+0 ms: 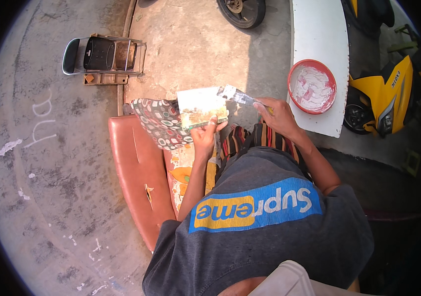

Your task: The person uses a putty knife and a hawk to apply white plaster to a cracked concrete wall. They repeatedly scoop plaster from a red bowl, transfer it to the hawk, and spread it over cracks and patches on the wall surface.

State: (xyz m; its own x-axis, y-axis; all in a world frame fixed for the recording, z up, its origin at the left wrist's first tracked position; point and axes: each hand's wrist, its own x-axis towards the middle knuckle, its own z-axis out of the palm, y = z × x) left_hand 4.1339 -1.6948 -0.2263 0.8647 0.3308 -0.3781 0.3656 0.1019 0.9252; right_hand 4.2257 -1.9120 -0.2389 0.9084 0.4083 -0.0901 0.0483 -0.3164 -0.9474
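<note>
Left hand pinches a flat, white-smeared rectangular board; right hand grips a flat-bladed scraper

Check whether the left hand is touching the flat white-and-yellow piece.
Touching. The head view shows it: the left hand grips the flat white-and-yellow piece at its near edge, one fingertip lying over its face.

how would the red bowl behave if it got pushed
The red bowl might tip if pushed left, since its rim reaches the left edge of the white board. The white paste inside probably wouldn't slosh much, as its surface holds ridges.
</note>
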